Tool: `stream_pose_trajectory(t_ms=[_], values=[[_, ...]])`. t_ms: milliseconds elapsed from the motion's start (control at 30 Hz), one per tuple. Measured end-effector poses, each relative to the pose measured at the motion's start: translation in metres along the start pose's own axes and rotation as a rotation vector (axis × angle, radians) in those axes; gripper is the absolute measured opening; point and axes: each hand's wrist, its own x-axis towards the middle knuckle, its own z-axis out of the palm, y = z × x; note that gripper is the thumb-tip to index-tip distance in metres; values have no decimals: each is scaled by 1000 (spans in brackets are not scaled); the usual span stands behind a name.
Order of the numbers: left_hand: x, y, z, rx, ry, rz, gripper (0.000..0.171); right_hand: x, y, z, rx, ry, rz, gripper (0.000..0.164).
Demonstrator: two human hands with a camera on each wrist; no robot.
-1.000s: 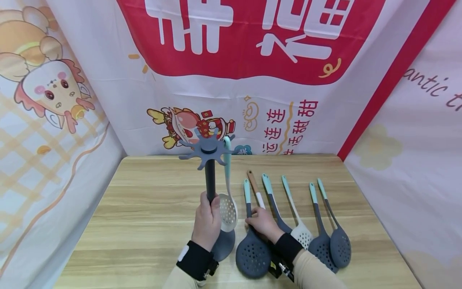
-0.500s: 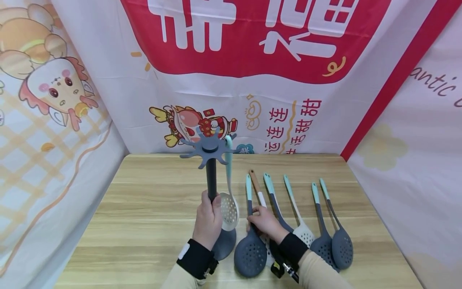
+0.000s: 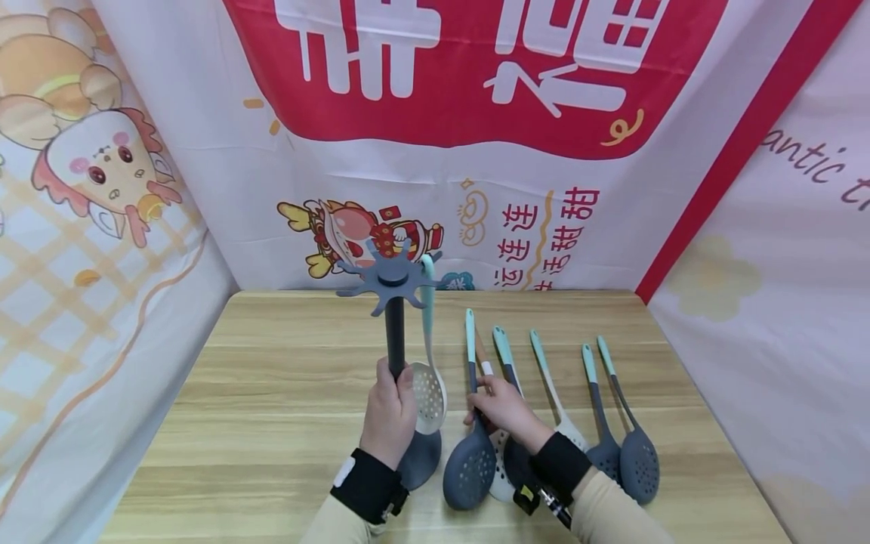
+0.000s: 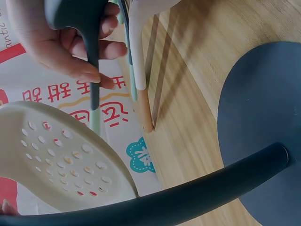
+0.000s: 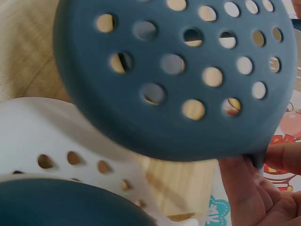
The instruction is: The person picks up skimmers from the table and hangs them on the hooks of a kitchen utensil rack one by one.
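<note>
The fingers of the left hand are gripping the dark post of a utensil stand in the head view. That hand is standing upright at the post, its thumb toward the right, its forearm coming from the lower edge. The right hand is reaching in from the lower right, back upward, thumb and fingers pinching the handle of one gray skimmer, whose mint end is pointing toward the printed cloth. One white skimmer is hanging from the stand, above the round base. Five more utensils are lying on the wooden table: one with a brown-and-white handle, one mint-and-gray one partly hidden by the right wrist, one white one with a mint handle, and two gray perforated ones at the far right, side by side.

In the left wrist view, the right hand's fingers are closing on the gray skimmer's handle, apart from the stand; the post is crossing below, and the white skimmer is showing its holes at the left.

In the right wrist view, the gray skimmer's perforated head is filling the top; fingers are pressing either side of its neck at the lower right. One white perforated head and one dark head are showing at the lower left.
</note>
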Motion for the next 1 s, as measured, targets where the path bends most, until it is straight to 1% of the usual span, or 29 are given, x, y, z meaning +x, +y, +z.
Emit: stream_pose_trajectory(t_ms=[133,267,400,533,633,700,800,900,1000], values=[[0,0,-1,8,6,1,10,-3,-6,0,29,-21,-9,45],[0,0,-2,7,1,-13,9,-7,-11,0,49,-21,-20,47],[0,0,-1,4,-18,-43,11,-14,-17,0,41,2,-42,47],[1,1,-1,5,-26,-53,12,-22,-24,-2,38,42,-69,46],[1,1,-1,8,-22,-47,12,-29,-30,-3,39,94,-113,45],[1,1,-1,10,-21,-46,13,-33,-33,-3,36,134,-158,44],[2,2,-2,10,-27,-59,14,-37,-37,-3,17,187,-218,39],[2,4,-3,6,-37,-77,14,-41,-39,-3,8,205,-259,38],[2,5,-3,8,-39,-85,15,-46,-41,-4,11,206,-295,37]])
